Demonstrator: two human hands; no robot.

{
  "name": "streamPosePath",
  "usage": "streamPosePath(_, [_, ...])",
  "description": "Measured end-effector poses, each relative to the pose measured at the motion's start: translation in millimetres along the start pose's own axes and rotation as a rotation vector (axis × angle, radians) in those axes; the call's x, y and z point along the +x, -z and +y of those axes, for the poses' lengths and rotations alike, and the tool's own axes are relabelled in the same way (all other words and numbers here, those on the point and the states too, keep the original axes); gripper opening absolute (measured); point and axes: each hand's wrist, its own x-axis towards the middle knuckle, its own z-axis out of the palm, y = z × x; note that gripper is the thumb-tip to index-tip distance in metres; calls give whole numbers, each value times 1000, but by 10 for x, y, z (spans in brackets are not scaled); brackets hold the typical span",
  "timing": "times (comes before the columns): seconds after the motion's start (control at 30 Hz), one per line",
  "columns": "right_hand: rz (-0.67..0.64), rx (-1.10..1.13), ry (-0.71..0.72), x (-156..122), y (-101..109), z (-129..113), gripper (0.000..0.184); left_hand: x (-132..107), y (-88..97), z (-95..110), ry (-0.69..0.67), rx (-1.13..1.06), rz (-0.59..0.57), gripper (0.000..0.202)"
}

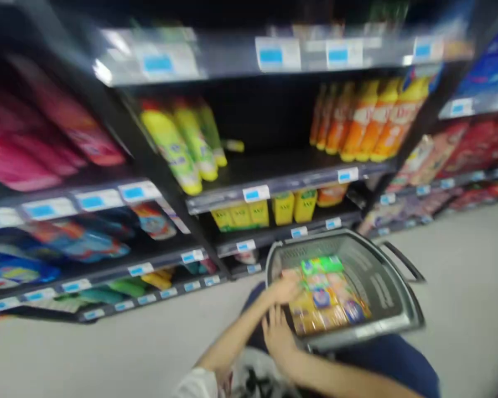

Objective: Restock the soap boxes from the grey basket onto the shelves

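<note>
A grey shopping basket [402,320] rests against my lap and holds several plastic-wrapped yellow-orange packs [321,318] with round blue labels. Among them, toward the far side, lies a bright green pack [321,265]. My left hand [288,287] reaches over the basket's left side onto the packs; its fingers are smeared by motion, so its grip cannot be made out. At the near left edge of the basket is my right hand [279,331], its fingers stretched out and apart, with nothing seen in them.
Shelves ahead hold yellow bottles [174,146], orange bottles [369,121] and yellow boxes [294,207]. Pink bottles [45,127] stand at the left, red packages [473,143] at the right. The basket's dark handle [404,262] sticks out over the pale floor [149,342]. Everything is blurred.
</note>
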Motion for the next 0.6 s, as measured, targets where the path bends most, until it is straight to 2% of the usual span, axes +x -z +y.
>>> streamPosePath(0.03, [-141, -47, -32, -158, -35, -20, 43, 24, -101, -89, 125, -61, 9, 50])
streamPosePath(0.07, [-219, -92, -32, -262, -47, -22, 47, 54, -197, -189, 250, -102, 0, 49])
streamPosePath(0.1, [-236, -106, 3, -321, -48, -8, 49, 81, -292, -288, 290, -134, -32, 48])
streamPosePath(0.17, [-274, -90, 59, -362, -36, 36, 50, 104, -473, -433, 310, -173, -106, 45])
streamPosePath(0.27, [-324, -41, 100, -364, 25, 81, 48, 62, -651, -506, 273, -163, -204, 43])
streamPosePath(0.37, [-278, -6, 135, -351, 163, 167, 48, 37, -724, -531, 270, -107, -242, 44])
streamPosePath(0.43, [-235, 51, 228, -326, 295, 304, 43, 57, -751, -560, 283, -76, -252, 45])
streamPosePath(0.53, [-256, 152, 359, -267, 498, 579, 38, 85, -791, -595, 314, -53, -281, 49])
streamPosePath(0.6, [-280, 162, 354, -224, 611, 737, 36, 66, -811, -601, 346, -43, -308, 51])
